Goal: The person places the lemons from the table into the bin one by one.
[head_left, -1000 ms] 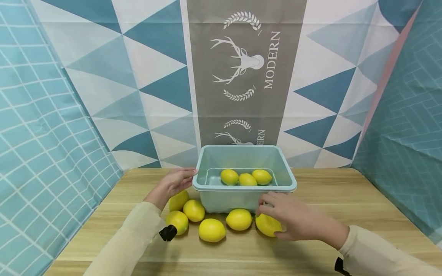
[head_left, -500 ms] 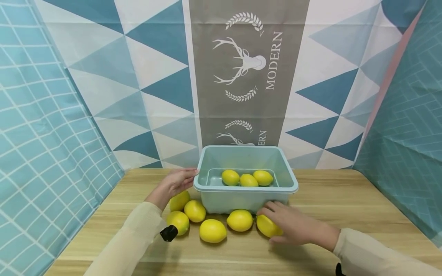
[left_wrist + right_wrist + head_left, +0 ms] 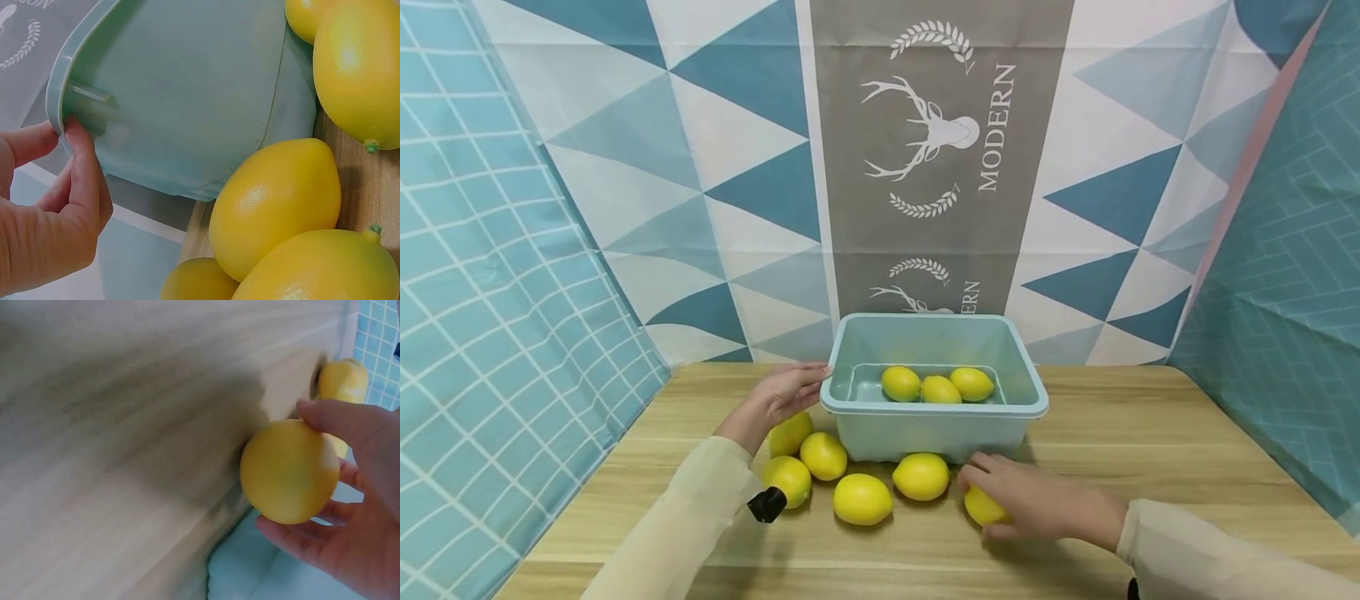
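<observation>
My left hand (image 3: 784, 393) pinches the left rim of a pale blue-green plastic bin (image 3: 925, 432); the left wrist view shows its thumb outside and fingertips under the rim (image 3: 57, 81). Three yellow lemons (image 3: 940, 389) lie on the bin's floor. In front of the bin's right end, my right hand (image 3: 1037, 502) has its fingers curled round a lemon (image 3: 981, 507). The right wrist view shows that lemon (image 3: 287, 472) between thumb and fingers, close over the table, its far side hidden.
Several more lemons lie on the wooden table (image 3: 1120, 450), among them one lemon (image 3: 921, 477) at the bin's front wall and one (image 3: 862, 500) nearer me. Others cluster beside my left forearm. A patterned cloth (image 3: 760, 167) hangs behind the bin.
My right hand has come down from near the bin's front rim and its fingers have closed round the lemon. The left hand stays at the rim.
</observation>
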Demonstrator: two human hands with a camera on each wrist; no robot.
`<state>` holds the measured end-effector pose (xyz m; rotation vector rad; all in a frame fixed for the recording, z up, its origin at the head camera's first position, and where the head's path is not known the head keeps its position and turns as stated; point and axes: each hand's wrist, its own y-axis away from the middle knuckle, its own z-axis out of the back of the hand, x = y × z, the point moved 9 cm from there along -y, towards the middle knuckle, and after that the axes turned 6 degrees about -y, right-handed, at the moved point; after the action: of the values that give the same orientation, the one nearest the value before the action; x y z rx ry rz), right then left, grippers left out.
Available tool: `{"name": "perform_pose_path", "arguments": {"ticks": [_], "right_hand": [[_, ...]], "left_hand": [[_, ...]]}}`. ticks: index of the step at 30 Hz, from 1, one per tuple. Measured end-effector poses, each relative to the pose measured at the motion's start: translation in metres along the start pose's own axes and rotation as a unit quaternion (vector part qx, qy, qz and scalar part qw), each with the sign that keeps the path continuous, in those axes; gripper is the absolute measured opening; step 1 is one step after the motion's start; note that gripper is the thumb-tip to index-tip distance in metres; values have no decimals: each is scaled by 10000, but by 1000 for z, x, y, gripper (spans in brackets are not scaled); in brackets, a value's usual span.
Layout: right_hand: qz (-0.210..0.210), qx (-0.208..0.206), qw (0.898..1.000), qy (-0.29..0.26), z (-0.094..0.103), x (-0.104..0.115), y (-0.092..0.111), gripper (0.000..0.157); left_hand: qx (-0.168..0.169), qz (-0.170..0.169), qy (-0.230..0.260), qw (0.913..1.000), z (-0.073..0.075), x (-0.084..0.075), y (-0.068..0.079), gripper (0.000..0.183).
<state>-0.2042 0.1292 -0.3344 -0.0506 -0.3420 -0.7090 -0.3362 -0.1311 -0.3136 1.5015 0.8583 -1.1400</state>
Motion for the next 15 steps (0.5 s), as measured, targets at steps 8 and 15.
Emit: {"name": "perform_pose_path", "arguments": {"ticks": [8,15], "right_hand": [[565,432,9974,-78,-17,2,12,49],[877,255,9958,-62,-15,5,18,68]], "left_hand": [[24,-26,-43,10000,-1,0,0,52],[28,0,-114,9999,-1,0,0,52]]}}
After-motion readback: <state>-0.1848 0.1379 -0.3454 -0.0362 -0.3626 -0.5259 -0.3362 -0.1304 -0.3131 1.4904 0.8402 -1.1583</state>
